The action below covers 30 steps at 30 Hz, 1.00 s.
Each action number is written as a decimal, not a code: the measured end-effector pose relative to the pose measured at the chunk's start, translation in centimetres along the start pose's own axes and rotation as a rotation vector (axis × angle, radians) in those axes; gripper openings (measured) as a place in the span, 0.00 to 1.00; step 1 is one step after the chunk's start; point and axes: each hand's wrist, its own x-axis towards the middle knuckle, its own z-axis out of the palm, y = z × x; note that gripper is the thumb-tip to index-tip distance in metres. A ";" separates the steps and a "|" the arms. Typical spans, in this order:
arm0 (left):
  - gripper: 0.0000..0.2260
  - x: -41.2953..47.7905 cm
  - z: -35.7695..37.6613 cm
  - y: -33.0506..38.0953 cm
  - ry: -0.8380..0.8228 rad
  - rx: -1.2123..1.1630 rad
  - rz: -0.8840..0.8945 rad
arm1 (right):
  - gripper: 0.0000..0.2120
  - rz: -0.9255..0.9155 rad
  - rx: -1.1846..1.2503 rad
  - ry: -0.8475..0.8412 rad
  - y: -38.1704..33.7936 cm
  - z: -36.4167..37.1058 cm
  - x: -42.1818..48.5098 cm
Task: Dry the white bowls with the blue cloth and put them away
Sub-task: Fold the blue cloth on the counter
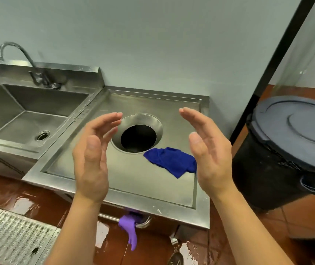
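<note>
Head view: left hand (pixel 90 159) and right hand (pixel 210 155) are raised palms facing above the steel table (pixel 133 190), fingers (pixel 108 121) straight, relaxed and holding nothing. The blue cloth (pixel 170 161) lies crumpled on the table, just beside the round opening (pixel 138 138). No white bowls are in view. Likely risks: a careless grab nudges the cloth into the opening, or the wet floor (pixel 24 205) causes a slip.

Scene's looking like a commercial kitchen wash-up area, w/ a deep s/s sink (pixel 9 100) and gooseneck tap (pixel 27 59) sitting beside a s/s counter (pixel 133 180) w/ a round chute hole (pixel 138 138), a big lidded grey bin (pixel 267 169) standing nearby, and wet red floor tiles (pixel 306 217) running round a metal drain grate (pixel 9 236).
</note>
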 end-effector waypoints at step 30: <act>0.30 5.2 5.1 -38.1 -0.954 0.801 -0.585 | 0.30 0.919 -0.807 -0.160 34.6 2.2 -2.8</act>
